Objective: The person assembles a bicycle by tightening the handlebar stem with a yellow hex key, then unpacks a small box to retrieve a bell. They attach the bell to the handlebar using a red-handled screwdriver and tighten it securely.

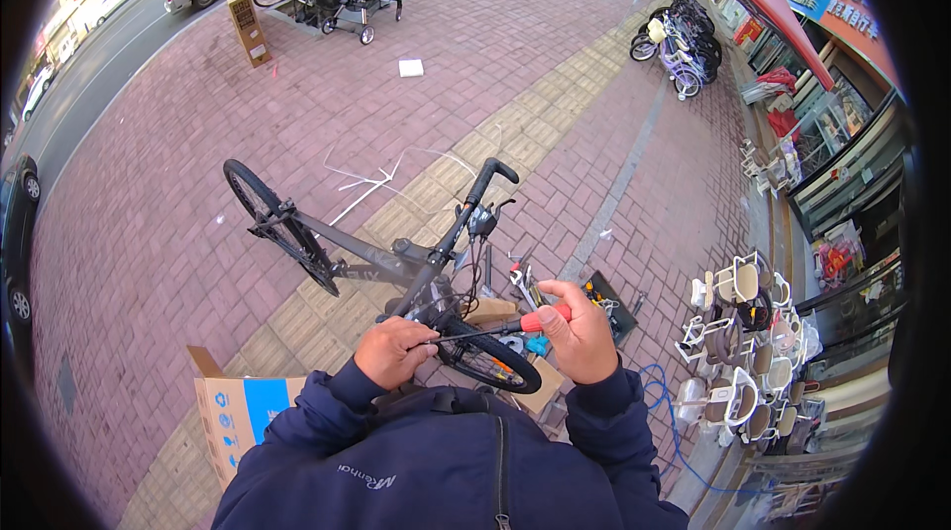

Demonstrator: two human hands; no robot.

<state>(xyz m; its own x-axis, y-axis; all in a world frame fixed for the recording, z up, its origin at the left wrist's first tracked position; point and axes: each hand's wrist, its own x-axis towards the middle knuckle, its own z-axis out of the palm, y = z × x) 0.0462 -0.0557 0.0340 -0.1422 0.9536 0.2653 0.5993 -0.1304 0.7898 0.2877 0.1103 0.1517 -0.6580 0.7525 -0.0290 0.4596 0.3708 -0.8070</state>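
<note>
A dark bicycle (381,261) stands in front of me, its handlebar (433,270) running from the far bar end back toward my body. My left hand (394,352) is closed around the near end of that handlebar, covering it. In my right hand (580,334) is a screwdriver (551,318) with a red handle, held between thumb and fingers. Its dark shaft points left, and the tip reaches the thumb of my left hand; what it touches there is hidden. Below the shaft sits the front wheel (510,369), close to my jacket.
Tools (522,280) and an open toolbox (611,310) lie right of the wheel. A cardboard box (228,411) is at the lower left. White child seats (738,352) crowd the right, near a blue hose (666,401). White straps (381,178) lie on the paving beyond the bicycle.
</note>
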